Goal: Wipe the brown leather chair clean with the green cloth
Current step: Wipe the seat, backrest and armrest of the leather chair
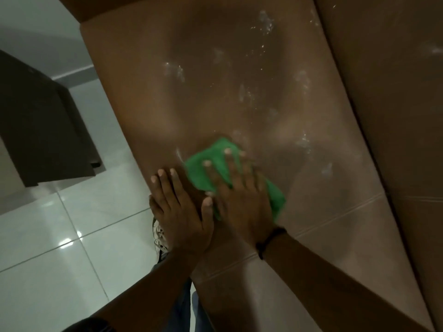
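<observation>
Head view: right hand [242, 200] flat w/ fingers spread, pressing green cloth [211, 161] onto seat of brown leather chair [239, 92], near its front-left edge. Left hand [178, 212] open, palm flat on leather just beside cloth, gripping nothing. White smears [263, 20] across seat beyond cloth. Tiled floor [60, 236] at left.

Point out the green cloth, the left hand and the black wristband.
green cloth [211, 159]: head view, on its bare upper left part.
left hand [182, 212]: head view, on the back of the hand.
black wristband [269, 239]: head view, on the band at the right wrist.
</observation>
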Available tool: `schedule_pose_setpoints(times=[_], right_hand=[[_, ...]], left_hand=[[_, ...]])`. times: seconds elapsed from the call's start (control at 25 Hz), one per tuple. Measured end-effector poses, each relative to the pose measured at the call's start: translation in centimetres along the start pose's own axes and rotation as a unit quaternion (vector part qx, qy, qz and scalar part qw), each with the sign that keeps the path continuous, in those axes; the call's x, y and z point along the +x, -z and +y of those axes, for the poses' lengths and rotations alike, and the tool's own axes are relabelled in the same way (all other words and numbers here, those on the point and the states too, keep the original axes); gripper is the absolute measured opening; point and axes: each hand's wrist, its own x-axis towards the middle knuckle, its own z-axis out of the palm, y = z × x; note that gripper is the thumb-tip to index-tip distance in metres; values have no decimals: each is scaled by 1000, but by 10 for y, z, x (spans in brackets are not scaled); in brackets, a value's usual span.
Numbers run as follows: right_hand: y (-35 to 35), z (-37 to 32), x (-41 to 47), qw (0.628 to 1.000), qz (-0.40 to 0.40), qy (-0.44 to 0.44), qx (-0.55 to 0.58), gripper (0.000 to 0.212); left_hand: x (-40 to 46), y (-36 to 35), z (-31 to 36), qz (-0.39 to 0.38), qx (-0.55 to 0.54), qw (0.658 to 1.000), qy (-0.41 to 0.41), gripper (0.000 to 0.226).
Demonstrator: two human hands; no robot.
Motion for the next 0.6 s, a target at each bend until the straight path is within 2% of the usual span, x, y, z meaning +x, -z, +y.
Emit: schedule_pose_setpoints(times=[0.04, 0.08, 0.12, 0.2, 0.28, 0.36, 0.44, 0.56, 0.6], right_hand=[[-4, -9, 24, 996, 8, 91, 3, 63], [-7, -15, 50, 989, 18, 145, -3, 61], [-6, -18, 74, 988, 32, 152, -15, 60], [1, -21, 96, 997, 48, 58, -20, 60], [4, -22, 78, 998, 43, -44, -15, 61], [5, -24, 28, 998, 24, -54, -14, 64], [2, -24, -4, 1000, -6, 10, -4, 67], [-1, -17, 36, 991, -13, 131, -19, 64], [-2, -13, 53, 991, 5, 128, -30, 62]], left_hand=[[0, -2, -3, 6, -7, 1000, -6, 97], [0, -3, -5, 11, -10, 1000, -9, 97], [0, -4, -7, 13, -10, 1000, -9, 97], [-1, -3, -6, 3, -9, 1000, -6, 98], [0, 1, -3, -6, -12, 1000, -4, 99], [0, 5, -1, -7, -13, 1000, 0, 101], [-1, 5, 0, -5, -19, 1000, 6, 100], [0, 1, -4, 3, -14, 1000, -1, 98], [0, -1, -4, 5, -7, 1000, -4, 98]])
